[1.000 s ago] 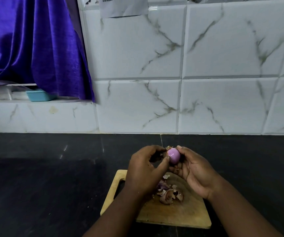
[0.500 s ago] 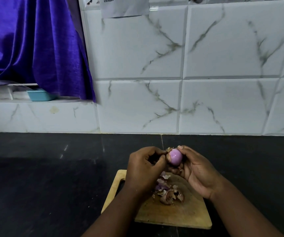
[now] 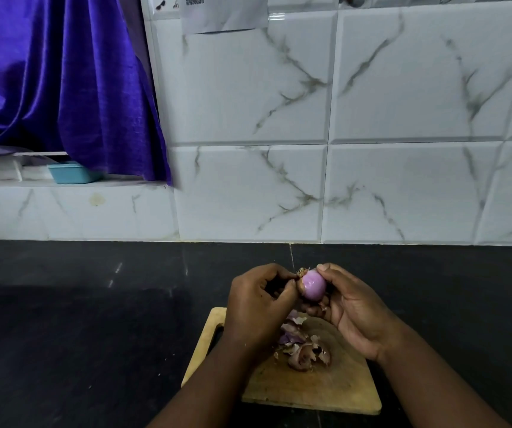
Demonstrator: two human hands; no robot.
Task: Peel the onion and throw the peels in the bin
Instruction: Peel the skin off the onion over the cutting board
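A small purple onion (image 3: 314, 286), mostly bare of skin, is held above the far end of a wooden cutting board (image 3: 316, 387). My right hand (image 3: 350, 307) grips it from the right and beneath. My left hand (image 3: 257, 304) has its fingers curled, and its fingertips pinch the brown skin at the onion's rooty left end. A heap of purple and brown peels (image 3: 302, 345) lies on the board under my hands. No bin is in view.
The board sits on a black countertop (image 3: 94, 335) against a white marbled tile wall (image 3: 310, 149). At the left, a tiled ledge carries a teal tub (image 3: 69, 173) under a purple curtain (image 3: 57, 88).
My left thumb has moved from across the onion's front to its left end, where the fingertips now pinch the skin. The onion has turned slightly in my right hand.
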